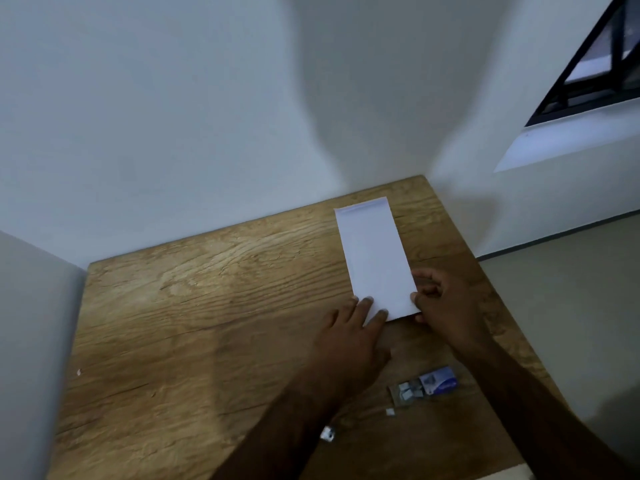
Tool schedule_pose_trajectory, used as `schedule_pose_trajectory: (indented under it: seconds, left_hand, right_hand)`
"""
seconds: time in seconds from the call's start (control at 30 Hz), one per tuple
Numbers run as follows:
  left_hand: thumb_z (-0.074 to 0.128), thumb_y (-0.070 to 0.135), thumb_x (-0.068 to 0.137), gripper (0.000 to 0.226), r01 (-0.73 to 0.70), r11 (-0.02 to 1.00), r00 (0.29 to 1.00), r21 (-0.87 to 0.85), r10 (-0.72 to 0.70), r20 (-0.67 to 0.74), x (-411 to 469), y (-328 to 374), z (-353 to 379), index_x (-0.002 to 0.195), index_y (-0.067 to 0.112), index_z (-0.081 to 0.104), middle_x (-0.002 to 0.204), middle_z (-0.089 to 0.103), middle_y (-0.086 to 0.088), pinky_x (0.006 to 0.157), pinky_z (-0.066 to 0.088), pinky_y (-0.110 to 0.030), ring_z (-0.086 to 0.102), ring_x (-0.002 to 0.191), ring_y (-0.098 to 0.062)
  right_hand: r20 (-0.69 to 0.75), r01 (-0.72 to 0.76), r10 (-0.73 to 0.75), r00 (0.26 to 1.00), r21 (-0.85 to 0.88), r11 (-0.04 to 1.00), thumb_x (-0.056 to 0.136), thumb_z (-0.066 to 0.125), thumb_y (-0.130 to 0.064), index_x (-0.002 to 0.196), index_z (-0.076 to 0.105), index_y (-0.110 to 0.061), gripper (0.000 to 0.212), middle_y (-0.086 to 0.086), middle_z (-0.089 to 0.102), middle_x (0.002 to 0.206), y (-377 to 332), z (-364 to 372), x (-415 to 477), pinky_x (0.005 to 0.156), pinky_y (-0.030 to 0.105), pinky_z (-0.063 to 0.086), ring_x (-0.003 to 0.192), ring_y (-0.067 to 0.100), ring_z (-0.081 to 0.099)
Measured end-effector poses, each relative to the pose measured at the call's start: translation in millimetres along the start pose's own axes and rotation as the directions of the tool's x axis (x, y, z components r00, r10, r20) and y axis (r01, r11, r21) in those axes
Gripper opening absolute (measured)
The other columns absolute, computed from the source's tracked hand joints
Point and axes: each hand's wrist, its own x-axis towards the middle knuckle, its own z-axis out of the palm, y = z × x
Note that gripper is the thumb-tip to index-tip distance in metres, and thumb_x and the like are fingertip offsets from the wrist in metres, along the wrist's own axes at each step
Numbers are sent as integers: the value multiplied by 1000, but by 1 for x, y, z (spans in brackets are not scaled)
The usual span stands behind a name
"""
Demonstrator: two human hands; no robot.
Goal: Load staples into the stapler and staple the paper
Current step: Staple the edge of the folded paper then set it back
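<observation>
Currently, a folded white paper (375, 258) lies flat on the wooden desk (207, 306), near the far right corner, its long side running from the far edge toward the near edge. The far end of the paper shows a slight curl or fold line.

Left hand (349, 341): palm down, fingers extended and spread narrowly. The fingertips (367, 301) rest on the near left corner of the paper and press it against the desk. The hand holds nothing.

Right hand (446, 306): positioned at the near right corner of the paper. The thumb lies on top of the paper edge and the fingers curl beside it, pinching that corner.

Both forearms enter from the near edge of the desk and reach across it toward the paper.

A small blue staple box (440, 379) lies on the desk toward the near right edge, between the two forearms and well apart from the paper. Loose staple strips (407, 393) lie touching its left end. Two further small silver pieces (327, 434) lie on the desk closer to the near edge; blur prevents identification.

The stapler cannot be located in this view.
</observation>
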Motion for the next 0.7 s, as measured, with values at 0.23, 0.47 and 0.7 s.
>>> schedule_pose_trajectory:
  seconds: [0.23, 0.47, 0.7]
  left_hand:
    - [24, 65, 99, 69, -7, 1000, 1000, 11, 6, 14, 51, 34, 1, 158, 32, 10, 169, -3, -4, 122, 2, -50, -5, 155, -28]
    - [22, 68, 97, 72, 41, 999, 999, -2, -41, 19, 86, 58, -1, 158, 32, 7, 169, -8, -2, 121, -4, -48, -12, 154, -26]
    - [23, 66, 98, 69, 50, 999, 999, -11, -50, 13, 101, 67, -9, 157, 34, 8, 169, -3, -3, 121, 3, -53, -5, 154, -30]
  right_hand:
    - [-82, 27, -36, 996, -112, 993, 88, 67, -15, 119, 63, -25, 33, -1, 68, 108, 17, -44, 36, 79, 44, 61, 91, 17, 66]
    - [-113, 74, -90, 990, -135, 988, 88, 67, -12, 115, 67, -23, 29, -10, 65, 96, 22, -67, 66, 79, 40, 61, 79, 4, 60]
    - [-112, 114, -146, 983, -247, 962, 88, 64, -15, 113, 67, -21, 26, -2, 71, 106, 22, -77, 85, 79, 29, 51, 87, 12, 62]
